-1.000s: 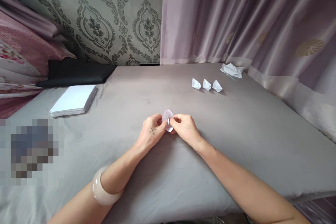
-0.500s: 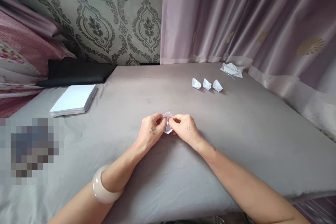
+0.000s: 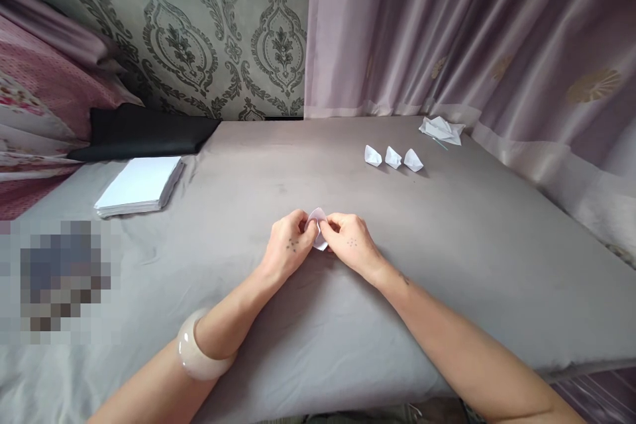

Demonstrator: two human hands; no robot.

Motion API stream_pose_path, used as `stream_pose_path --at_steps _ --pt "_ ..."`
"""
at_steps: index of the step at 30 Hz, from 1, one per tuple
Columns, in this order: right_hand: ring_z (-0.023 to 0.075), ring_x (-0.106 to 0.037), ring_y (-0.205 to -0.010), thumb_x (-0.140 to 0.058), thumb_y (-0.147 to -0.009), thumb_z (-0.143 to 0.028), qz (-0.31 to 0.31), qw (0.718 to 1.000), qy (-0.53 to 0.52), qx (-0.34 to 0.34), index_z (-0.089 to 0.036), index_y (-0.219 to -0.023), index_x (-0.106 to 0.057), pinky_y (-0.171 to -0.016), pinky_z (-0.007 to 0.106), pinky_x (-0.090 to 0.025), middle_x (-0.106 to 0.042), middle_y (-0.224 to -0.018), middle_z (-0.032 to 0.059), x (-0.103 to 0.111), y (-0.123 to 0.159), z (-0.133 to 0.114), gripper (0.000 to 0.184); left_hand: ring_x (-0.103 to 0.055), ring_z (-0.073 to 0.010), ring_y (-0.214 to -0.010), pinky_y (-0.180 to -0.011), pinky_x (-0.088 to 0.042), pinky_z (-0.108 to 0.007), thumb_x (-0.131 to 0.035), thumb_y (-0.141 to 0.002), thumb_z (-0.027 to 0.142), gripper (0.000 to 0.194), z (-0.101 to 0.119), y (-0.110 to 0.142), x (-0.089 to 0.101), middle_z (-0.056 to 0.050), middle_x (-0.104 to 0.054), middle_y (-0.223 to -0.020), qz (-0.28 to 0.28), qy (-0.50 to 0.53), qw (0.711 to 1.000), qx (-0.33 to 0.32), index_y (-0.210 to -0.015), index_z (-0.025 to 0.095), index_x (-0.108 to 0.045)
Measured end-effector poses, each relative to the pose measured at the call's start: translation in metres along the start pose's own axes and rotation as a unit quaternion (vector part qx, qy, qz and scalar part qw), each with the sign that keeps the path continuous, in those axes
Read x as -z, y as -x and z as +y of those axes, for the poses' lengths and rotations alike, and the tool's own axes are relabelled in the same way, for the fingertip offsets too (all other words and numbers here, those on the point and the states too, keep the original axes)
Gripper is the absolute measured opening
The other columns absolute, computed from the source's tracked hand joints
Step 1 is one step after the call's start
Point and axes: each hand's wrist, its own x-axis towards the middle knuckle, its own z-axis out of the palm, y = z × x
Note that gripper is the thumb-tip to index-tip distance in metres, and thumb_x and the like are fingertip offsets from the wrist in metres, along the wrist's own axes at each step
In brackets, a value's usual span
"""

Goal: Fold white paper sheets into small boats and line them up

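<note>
A small folded white paper piece [image 3: 317, 214] is pinched between my two hands, over the near middle of the grey-covered table [image 3: 238, 185]. My left hand [image 3: 291, 242] is closed on its left side, the thumb pressing into the fold. From the right, my right hand [image 3: 352, 242] grips it the same way with thumb and fingers. Part of the paper lies hidden behind my thumbs. Farther back on the right stand three small folded white paper shapes [image 3: 393, 158] in a row.
At the left lies a stack of white paper [image 3: 142, 183], beside a black cloth or sheet [image 3: 149, 136]. Several loose folded papers [image 3: 442, 129] rest at the far right corner near the purple curtain [image 3: 387, 33]. A blurred-out patch [image 3: 64, 275] covers something at the left edge.
My thumbs have shifted slightly on the paper, and its fold has tilted a little. The whole view has moved slightly; the other things stay where they were.
</note>
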Motion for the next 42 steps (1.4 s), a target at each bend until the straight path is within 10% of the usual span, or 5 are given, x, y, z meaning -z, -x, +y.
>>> stream_pose_path --at_steps 6,23,30,36,42 --pt "0.0118 -0.056 -0.051 -0.05 -0.083 -0.035 0.009 0.998 -0.021 -0.066 -0.018 -0.073 -0.067 -0.05 0.023 -0.041 -0.067 -0.065 0.0008 0.0 -0.002 0.002 0.027 -0.059 -0.0125 -0.054 -0.048 -0.044 -0.022 -0.049 -0.08 0.032 0.019 -0.007 0.001 -0.002 0.001 -0.065 -0.069 -0.077 0.1 0.991 0.035 -0.089 0.019 -0.059" --pt "0.0113 -0.051 -0.058 -0.045 -0.081 -0.019 -0.019 1.0 0.019 -0.005 -0.018 -0.084 -0.067 -0.055 0.022 -0.037 -0.063 -0.066 -0.0009 -0.003 0.002 0.001 0.023 -0.056 -0.012 -0.058 -0.051 -0.04 -0.022 -0.053 -0.074 0.023 0.006 0.003 0.001 -0.001 0.0 -0.063 -0.068 -0.03 -0.023 0.999 0.02 -0.077 0.019 -0.054" --pt "0.0099 -0.048 -0.056 -0.042 -0.086 -0.025 -0.076 0.996 0.029 0.042 -0.019 -0.079 -0.069 -0.054 0.022 -0.035 -0.06 -0.063 -0.0023 0.011 0.0 0.0 0.029 -0.062 -0.0133 -0.056 -0.054 -0.049 -0.025 -0.056 -0.081 0.04 0.038 -0.005 -0.005 0.006 -0.002 -0.067 -0.076 -0.093 0.169 0.98 0.043 -0.111 0.018 -0.06" --pt "0.0154 -0.064 -0.082 -0.05 -0.088 -0.047 -0.014 0.998 -0.055 -0.021 -0.02 -0.117 -0.061 -0.069 0.026 -0.049 -0.068 -0.1 0.0068 0.016 -0.001 -0.001 0.042 -0.063 -0.0151 -0.068 -0.061 -0.054 -0.026 -0.059 -0.076 0.033 0.024 -0.011 -0.011 0.004 -0.004 -0.066 -0.075 -0.022 0.289 0.955 0.06 -0.089 0.013 -0.065" --pt "0.0133 -0.063 -0.086 -0.063 -0.082 -0.03 -0.034 0.991 0.046 0.122 -0.028 -0.111 -0.061 -0.072 0.025 -0.05 -0.059 -0.118 0.0034 0.011 0.01 -0.004 0.029 -0.063 -0.0129 -0.066 -0.064 -0.056 -0.025 -0.06 -0.071 0.023 0.015 -0.01 -0.013 0.008 -0.002 -0.064 -0.072 0.024 0.357 0.928 0.106 -0.079 0.011 -0.06"
